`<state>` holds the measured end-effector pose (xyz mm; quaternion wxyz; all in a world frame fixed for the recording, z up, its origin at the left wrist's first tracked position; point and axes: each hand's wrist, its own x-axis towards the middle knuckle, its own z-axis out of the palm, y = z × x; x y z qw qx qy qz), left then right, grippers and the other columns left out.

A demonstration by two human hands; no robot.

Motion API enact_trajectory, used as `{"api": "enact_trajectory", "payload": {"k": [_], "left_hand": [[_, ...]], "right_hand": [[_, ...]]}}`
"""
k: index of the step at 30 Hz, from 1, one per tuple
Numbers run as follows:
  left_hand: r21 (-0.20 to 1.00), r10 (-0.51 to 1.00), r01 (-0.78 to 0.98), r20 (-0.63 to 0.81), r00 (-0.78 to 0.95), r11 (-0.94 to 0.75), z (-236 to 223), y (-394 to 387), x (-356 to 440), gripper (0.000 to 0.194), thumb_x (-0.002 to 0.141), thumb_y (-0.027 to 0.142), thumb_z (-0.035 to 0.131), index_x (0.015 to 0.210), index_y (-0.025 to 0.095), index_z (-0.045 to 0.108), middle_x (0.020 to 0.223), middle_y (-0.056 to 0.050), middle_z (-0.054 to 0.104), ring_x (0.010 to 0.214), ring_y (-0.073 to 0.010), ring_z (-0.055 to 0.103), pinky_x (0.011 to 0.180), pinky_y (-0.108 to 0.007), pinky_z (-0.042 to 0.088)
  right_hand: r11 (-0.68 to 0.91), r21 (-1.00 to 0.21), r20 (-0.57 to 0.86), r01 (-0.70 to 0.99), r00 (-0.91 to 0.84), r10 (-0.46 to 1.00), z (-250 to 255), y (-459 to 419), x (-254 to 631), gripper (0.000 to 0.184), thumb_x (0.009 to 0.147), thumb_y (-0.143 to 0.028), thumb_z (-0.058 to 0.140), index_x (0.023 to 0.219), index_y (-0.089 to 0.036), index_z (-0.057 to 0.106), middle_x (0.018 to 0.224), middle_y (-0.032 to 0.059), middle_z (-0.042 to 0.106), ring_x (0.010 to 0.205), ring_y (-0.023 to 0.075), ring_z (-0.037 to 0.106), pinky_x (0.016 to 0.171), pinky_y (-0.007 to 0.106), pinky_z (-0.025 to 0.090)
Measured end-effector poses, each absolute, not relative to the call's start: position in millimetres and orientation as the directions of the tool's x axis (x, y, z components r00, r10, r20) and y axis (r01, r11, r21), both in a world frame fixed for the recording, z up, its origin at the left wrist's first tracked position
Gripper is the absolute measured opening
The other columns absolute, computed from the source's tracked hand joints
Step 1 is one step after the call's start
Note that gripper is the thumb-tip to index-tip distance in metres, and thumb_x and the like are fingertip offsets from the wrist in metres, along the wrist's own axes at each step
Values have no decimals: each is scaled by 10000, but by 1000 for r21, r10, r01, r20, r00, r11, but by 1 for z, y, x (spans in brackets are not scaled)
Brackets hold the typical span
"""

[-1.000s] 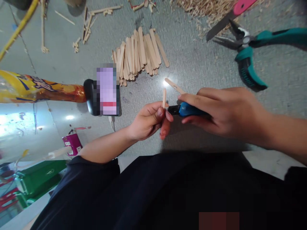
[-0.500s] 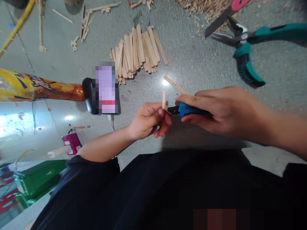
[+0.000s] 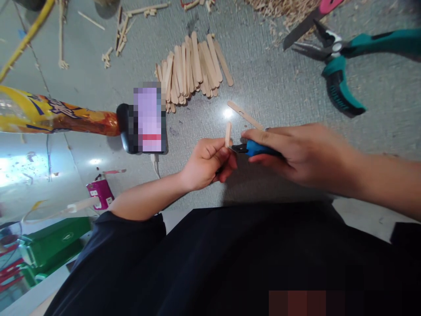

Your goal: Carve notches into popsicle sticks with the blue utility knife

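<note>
My left hand point(image 3: 210, 161) pinches a short wooden craft stick point(image 3: 228, 131) upright between thumb and fingers. Wrapped around a utility knife point(image 3: 255, 149) with a blue handle and black front end is my right hand point(image 3: 296, 151). The knife's tip meets the lower part of the stick, close to my left fingertips; the fingers partly hide the contact. Another craft stick with a small slot point(image 3: 241, 113) lies on the table just beyond my right fingers.
Beyond my hands lies a fanned pile of craft sticks point(image 3: 197, 61). A phone point(image 3: 149, 118) rests against a black stand beside a yellow bottle point(image 3: 59, 109). To the right are teal-handled pliers point(image 3: 337, 74), a pink-handled blade point(image 3: 304, 30) and wood shavings point(image 3: 279, 13).
My left hand keeps its pinch on the short stick, while the knife's tip shifts slightly against it. The whole view drifts a little; the items on the table stay put.
</note>
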<state>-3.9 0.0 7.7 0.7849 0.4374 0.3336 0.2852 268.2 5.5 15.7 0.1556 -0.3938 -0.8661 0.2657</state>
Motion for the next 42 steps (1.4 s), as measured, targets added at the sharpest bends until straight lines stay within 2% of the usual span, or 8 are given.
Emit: {"api": "enact_trajectory", "payload": {"k": [3,7,11,18,24,33,39,42], "left_hand": [[883,755,-165,-264,600,440,8,0,-2,638,1139,770,728,858,201,663,477,65,583,292,-58,409,343,-150,315],[856,767,-200,-292,571,476,8,0,-3,621,1126,768,753,882,206,650,536,42,667,315,-75,483,358,-162,375],[801,727,-211,-354,588,560,7,3,-5,607,1088,755,819,898,203,652,538,51,664,309,-80,482,347,-172,369],[780,714,-249,-329,618,574,5,4,-6,586,1097,720,831,892,196,665,528,48,647,308,-80,476,346,-173,357],[775,706,-263,-306,639,575,8,4,-6,560,1133,685,798,899,191,676,540,40,658,314,-78,483,351,-161,375],[749,677,-280,-290,676,600,11,8,-7,536,1154,642,787,900,181,688,547,37,659,327,-69,492,368,-145,393],[735,667,-287,-291,685,615,9,8,-7,563,1129,674,808,897,174,693,541,34,655,321,-74,491,371,-151,417],[730,664,-292,-285,692,618,9,9,-8,549,1138,656,802,901,172,699,551,26,668,327,-76,502,375,-150,425]], "right_hand": [[581,-489,59,650,-641,766,12,4,268,653,1269,-690,395,1594,-246,746,1028,93,889,720,268,733,638,366,354],[609,-397,51,687,-646,762,15,6,269,756,1270,-724,298,1610,-209,735,1037,136,869,708,272,694,646,388,294],[618,-400,57,677,-655,754,20,11,271,801,1256,-754,257,1592,-218,748,1036,151,861,741,295,701,651,411,305],[584,-401,-8,705,-641,768,24,15,271,748,1250,-743,297,1590,-251,746,1016,143,841,752,304,688,645,414,297],[580,-402,-9,708,-637,771,26,14,270,816,1246,-758,223,1568,-229,755,983,152,818,731,307,665,645,417,284],[573,-406,10,712,-624,782,25,13,273,750,1241,-741,322,1585,-241,763,986,141,811,743,293,650,662,417,266],[606,-317,26,729,-632,774,24,13,271,937,1234,-802,92,1555,-249,777,950,93,784,727,252,636,647,380,277],[614,-280,37,738,-631,775,23,13,271,966,1228,-819,69,1566,-250,773,934,78,775,717,239,628,637,366,285]]}}
